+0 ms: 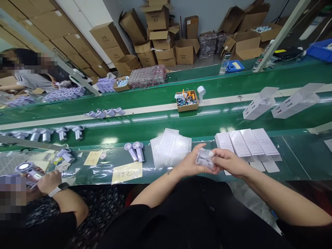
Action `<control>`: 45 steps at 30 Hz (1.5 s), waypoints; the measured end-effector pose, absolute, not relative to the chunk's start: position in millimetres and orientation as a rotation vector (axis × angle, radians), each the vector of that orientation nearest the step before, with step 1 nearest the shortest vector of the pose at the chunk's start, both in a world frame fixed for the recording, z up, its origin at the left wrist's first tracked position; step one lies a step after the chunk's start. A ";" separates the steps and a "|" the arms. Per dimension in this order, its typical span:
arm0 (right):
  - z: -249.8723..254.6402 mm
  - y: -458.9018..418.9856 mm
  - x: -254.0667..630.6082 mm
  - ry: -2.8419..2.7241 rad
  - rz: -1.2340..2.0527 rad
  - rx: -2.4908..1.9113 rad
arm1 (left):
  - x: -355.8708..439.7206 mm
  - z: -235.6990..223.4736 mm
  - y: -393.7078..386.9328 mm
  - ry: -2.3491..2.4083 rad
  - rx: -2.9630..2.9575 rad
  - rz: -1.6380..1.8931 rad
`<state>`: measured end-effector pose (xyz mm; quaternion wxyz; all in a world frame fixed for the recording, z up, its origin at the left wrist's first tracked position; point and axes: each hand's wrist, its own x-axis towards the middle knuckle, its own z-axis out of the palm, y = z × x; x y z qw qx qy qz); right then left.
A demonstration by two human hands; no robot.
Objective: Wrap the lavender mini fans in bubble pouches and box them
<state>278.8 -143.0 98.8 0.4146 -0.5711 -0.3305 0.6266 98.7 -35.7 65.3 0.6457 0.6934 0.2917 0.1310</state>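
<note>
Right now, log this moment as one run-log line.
left hand: holds bubble-wrapped item | right hand: holds same item | stack of bubble bags: left of hands | white cartons: right

The single head-worn view looks forward and down from above the person's lap, close to the hands. It faces across the long green conveyor belt [233,88] toward stacked brown cardboard boxes [160,38] at the far wall.

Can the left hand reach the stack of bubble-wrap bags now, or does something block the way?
Probably yes: the bubble-wrap bags lie just ahead of the left hand with nothing between, but it must first release the wrapped item.
</note>
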 end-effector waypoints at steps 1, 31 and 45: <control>92.7 -139.4 284.8 -0.929 1.588 -1.413 | 98.6 58.4 -35.7 0.686 1.638 0.331; -3.4 -91.6 324.2 -1.555 0.825 -1.590 | 120.2 60.4 21.7 1.151 1.508 1.106; -38.2 -115.2 276.2 -1.428 0.560 -1.713 | 181.8 90.4 -5.8 1.045 2.562 0.062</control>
